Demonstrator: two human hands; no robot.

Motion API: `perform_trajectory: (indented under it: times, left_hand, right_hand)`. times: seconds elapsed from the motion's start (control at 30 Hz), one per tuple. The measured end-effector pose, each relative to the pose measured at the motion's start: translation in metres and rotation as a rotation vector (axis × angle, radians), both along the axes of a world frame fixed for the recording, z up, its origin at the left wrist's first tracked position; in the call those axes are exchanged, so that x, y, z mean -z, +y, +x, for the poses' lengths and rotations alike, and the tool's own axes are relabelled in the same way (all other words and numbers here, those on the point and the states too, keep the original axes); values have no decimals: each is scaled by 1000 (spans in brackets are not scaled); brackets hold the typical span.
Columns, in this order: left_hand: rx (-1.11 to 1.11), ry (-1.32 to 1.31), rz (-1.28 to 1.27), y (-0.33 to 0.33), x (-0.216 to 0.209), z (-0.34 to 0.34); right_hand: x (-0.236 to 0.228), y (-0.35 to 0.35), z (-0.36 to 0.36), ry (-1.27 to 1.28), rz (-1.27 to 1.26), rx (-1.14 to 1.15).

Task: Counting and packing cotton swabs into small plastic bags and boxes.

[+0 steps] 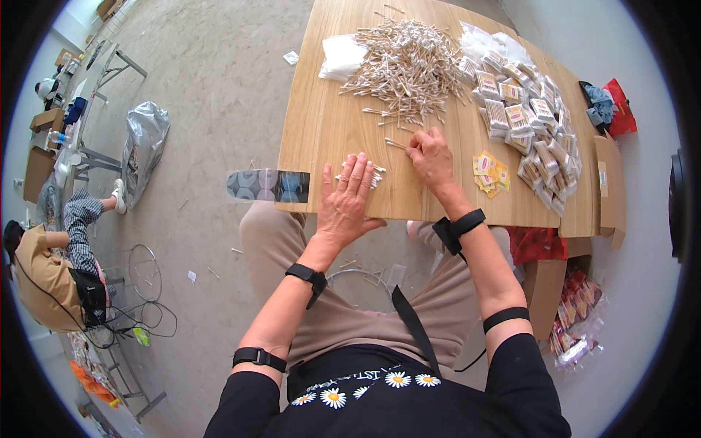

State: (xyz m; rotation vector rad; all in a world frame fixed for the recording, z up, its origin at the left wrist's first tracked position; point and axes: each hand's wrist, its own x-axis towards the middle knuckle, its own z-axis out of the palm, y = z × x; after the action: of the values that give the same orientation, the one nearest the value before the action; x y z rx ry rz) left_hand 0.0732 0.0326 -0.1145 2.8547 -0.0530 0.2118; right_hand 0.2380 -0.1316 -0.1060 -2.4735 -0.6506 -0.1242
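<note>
One or two cotton swabs [395, 144] jut leftward from the pinched fingers [416, 151] of your right hand [434, 160]. Your left hand [345, 201] lies flat, its fingers straight and thumb spread, partly covering a small bunch of swabs [377, 177]. Yellow cards [491, 174] lie to the right of your right hand. Farther out, a loose heap of swabs [409, 69] and filled packets [520, 117] cover the bench [310, 109].

pale wooden table [321, 124] with heaped cotton swabs [409, 66], plastic packets [520, 120], small yellow cards [490, 174]
</note>
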Motion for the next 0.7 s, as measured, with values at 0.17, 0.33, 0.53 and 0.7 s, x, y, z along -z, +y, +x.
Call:
perform_trajectory:
  times: [0.17,0.33,0.53,0.7]
  left_hand:
    - [-2,-13,1,-1,0,1]
    - [5,-18,-8,0,3,1]
    - [-1,-9,-22,0,1,0]
    - [0,8,-15,0,1,1]
  right_hand:
    - [10,18,-13,-71,26,-31]
    - [3,51,-42,-17,35,-185]
    - [-1,23,-8,-176,-19,132]
    - [8,13,-1,-76,-108,198]
